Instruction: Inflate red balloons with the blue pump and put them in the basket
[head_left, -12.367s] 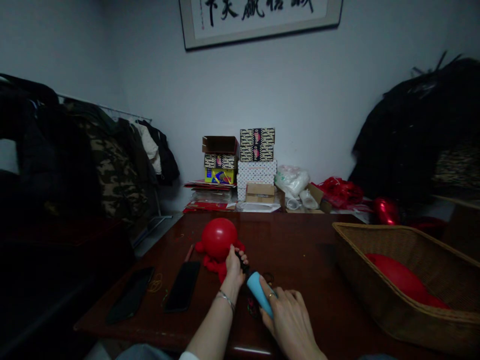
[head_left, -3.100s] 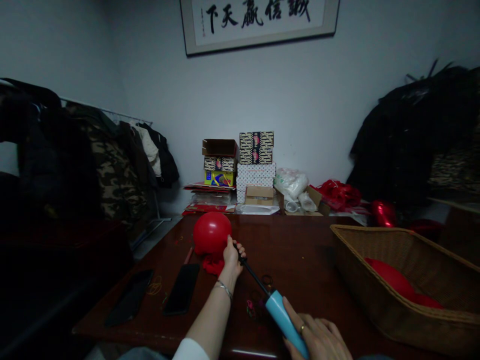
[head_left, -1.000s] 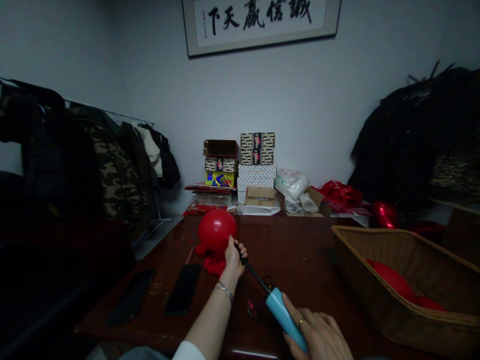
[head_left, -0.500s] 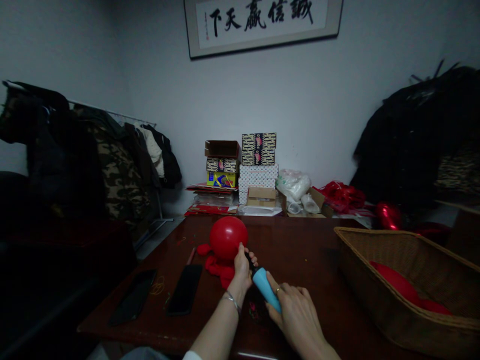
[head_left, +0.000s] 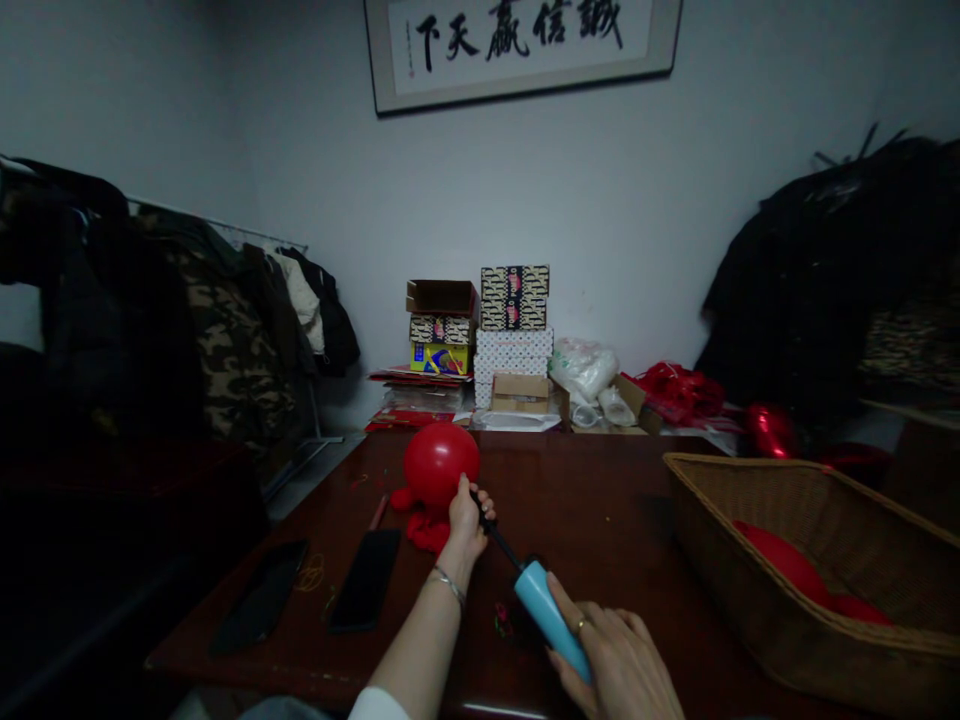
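Note:
A round, partly inflated red balloon (head_left: 439, 462) sits at the nozzle end of a hand pump (head_left: 553, 618) with a light blue barrel. My left hand (head_left: 468, 515) is closed where the balloon's neck meets the pump's black tip; the neck itself is hidden by the fingers. Wrapped around the blue barrel, my right hand (head_left: 611, 650) holds it at the lower right. A thin black rod shows between the barrel and my left hand. Limp red balloons (head_left: 427, 533) lie on the table beneath and beside the inflated one.
On the dark wooden table (head_left: 585, 500) lie a black phone (head_left: 365, 580), another dark flat device (head_left: 261, 595) and yellow rubber bands (head_left: 310, 572). A wicker basket (head_left: 750, 590) with red balloons (head_left: 787, 560) inside stands at the right. Stacked boxes (head_left: 514, 340) rise behind the table.
My right hand has pulled the blue barrel down and right, away from my left hand, baring the black rod. The balloon and left hand appear slightly further left.

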